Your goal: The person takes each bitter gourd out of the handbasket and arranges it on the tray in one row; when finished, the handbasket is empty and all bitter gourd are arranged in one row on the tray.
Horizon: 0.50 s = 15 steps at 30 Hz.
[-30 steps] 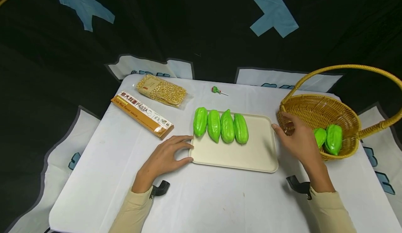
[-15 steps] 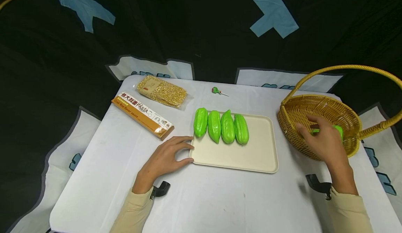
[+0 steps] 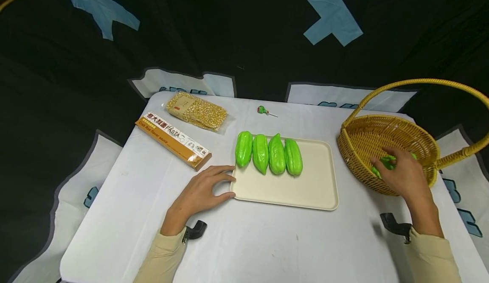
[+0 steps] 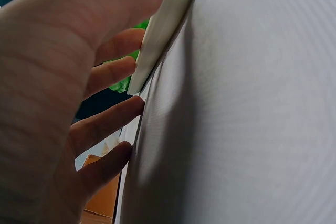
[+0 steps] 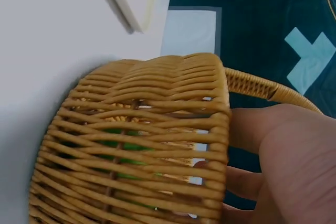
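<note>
Several green ridged gourds (image 3: 269, 153) lie side by side on the left part of a cream tray (image 3: 305, 189). My left hand (image 3: 214, 185) rests flat on the white table, its fingers (image 4: 110, 72) straight against the tray's left edge (image 4: 163, 30). A wicker basket (image 3: 366, 126) stands at the right. My right hand (image 3: 397, 170) reaches into it and curls its fingers and thumb round a green gourd (image 3: 383, 163). A second gourd (image 3: 413, 155) peeks out behind the hand. In the right wrist view the basket wall (image 5: 147, 129) hides the fingers, and green (image 5: 123, 142) shows through the weave.
A pasta box (image 3: 172, 138) and a bag of corn kernels (image 3: 196, 110) lie at the table's back left, and a small lollipop (image 3: 262, 110) behind the tray. The basket's tall handle (image 3: 420, 81) arches over it. Dark cloth surrounds the table.
My right hand moved right from the tray's edge into the basket and closed over a gourd. The left hand, tray and gourds stayed put.
</note>
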Motion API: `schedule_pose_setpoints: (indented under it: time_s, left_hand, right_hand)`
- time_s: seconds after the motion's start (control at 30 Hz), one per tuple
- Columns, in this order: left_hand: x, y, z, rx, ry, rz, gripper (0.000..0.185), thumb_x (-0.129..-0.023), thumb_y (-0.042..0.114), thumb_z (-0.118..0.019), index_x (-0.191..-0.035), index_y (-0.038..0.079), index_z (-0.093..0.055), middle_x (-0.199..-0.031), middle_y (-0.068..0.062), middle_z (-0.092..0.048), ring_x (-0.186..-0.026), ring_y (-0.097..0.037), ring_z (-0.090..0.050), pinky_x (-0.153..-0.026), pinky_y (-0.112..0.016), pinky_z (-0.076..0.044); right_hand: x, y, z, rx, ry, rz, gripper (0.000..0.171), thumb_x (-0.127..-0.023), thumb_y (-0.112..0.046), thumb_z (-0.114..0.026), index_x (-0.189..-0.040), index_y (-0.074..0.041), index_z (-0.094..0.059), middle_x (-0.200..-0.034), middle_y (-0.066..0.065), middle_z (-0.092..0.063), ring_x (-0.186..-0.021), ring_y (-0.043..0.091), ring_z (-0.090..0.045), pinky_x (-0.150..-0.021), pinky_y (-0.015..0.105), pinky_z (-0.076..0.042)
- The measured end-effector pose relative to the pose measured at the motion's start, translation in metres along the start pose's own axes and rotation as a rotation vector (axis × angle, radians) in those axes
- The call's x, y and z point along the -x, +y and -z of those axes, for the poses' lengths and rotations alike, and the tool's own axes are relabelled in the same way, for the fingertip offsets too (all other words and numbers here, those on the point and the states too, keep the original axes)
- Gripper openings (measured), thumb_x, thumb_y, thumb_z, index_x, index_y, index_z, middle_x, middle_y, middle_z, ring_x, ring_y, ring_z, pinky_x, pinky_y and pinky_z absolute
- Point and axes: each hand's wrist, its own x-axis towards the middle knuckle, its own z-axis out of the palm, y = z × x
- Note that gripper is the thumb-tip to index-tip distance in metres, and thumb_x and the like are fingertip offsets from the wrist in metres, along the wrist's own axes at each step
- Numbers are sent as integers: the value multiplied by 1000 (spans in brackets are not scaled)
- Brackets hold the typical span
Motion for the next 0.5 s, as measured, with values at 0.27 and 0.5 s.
schedule_pose_setpoints:
  time_s: [0.27, 0.5]
  left_hand:
    - [0, -1, -1, 1, -5, 9, 39, -85, 46, -81, -115, 23, -74, -144, 7, -57, -132, -16, -53, -109, -37, -45]
    - [0, -1, -1, 4, -11, 17, 39, -84, 47, -81, -115, 23, -74, -145, 8, -56, -132, -16, -53, -110, -37, -45]
  right_hand:
    - [-2, 5, -2, 42, -34, -93, 75, -96, -48, -64, -144, 6, -44, -130, 39, -40, -105, 54, -45, -74, 67, -50]
    - [-3, 11, -4, 33, -33, -80, 72, -94, -40, -70, -142, 8, -44, -128, 39, -38, -103, 51, -42, -70, 61, -46]
